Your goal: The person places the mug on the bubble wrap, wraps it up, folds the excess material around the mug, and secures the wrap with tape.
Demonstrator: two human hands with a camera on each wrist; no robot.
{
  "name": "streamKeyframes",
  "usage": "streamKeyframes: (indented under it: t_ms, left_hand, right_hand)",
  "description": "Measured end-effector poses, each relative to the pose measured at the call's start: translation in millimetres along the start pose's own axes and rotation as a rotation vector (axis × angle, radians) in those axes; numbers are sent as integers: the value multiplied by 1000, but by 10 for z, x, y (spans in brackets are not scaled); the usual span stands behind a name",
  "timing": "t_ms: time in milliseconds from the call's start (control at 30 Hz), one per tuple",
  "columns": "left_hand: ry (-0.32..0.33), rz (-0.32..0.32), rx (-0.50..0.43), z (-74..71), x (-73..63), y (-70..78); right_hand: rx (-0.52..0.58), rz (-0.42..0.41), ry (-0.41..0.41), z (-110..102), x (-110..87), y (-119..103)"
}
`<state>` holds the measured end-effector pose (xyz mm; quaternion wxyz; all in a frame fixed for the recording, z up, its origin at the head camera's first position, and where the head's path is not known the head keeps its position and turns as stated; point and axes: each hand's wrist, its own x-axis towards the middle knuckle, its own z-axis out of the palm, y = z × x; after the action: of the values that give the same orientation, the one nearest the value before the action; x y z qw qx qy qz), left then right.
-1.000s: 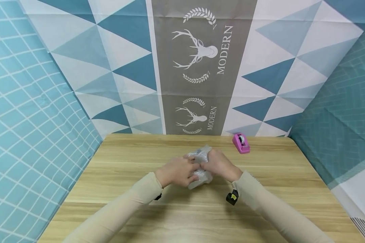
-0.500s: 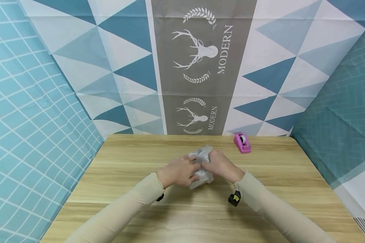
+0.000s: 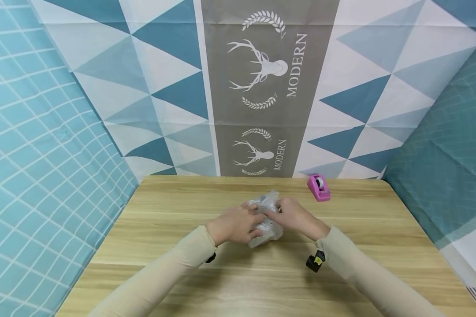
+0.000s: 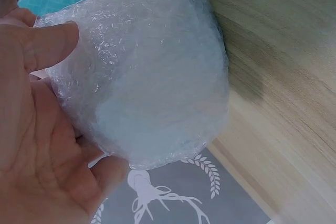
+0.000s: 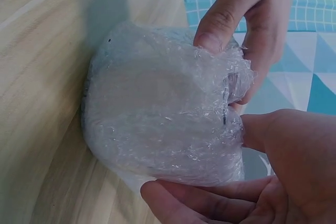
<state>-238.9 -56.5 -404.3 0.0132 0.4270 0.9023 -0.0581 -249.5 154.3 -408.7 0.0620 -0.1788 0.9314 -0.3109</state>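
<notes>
A rounded bundle in clear bubble wrap (image 3: 270, 228) is held between both hands over the wooden table; what lies inside cannot be made out. My left hand (image 3: 235, 223) grips its left side. In the left wrist view the left thumb (image 4: 55, 45) lies on the plastic and the fingers go round the edge. My right hand (image 3: 299, 219) holds the other side. Seen from the right wrist, the right hand (image 5: 299, 166) has its thumb at the gathered edge of the wrap (image 5: 236, 85) and its fingers along the bundle's side, with the left hand (image 5: 252, 19) opposite.
A pink tape dispenser (image 3: 319, 188) with a roll of tape stands near the back right of the wooden table (image 3: 174, 207). Behind the table hangs a patterned cloth (image 3: 258, 88) with deer heads. A blue checked cloth (image 3: 43, 154) closes off the left side.
My right hand has shifted a little to the right, and more of the wrap shows between the hands. The left hand keeps its place on the bundle. The head view has swung slightly.
</notes>
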Motion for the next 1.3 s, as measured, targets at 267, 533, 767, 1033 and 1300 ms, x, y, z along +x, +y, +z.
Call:
streamKeyframes:
  t_ms: [267, 533, 767, 1033, 1300]
  left_hand:
    - [1, 11, 8, -20, 21, 18]
    - [-13, 18, 27, -14, 46, 39]
    - [-4, 5, 25, -4, 29, 33]
    - [11, 2, 37, -8, 16, 31]
    - [0, -1, 32, -5, 17, 48]
  right_hand:
    - [-8, -46, 38, -3, -54, 75]
    - [8, -6, 65, -48, -195, 84]
    - [-2, 29, 79, -94, -291, 95]
    - [-33, 3, 167, -115, -394, 173]
    - [-11, -1, 228, -151, -446, 339]
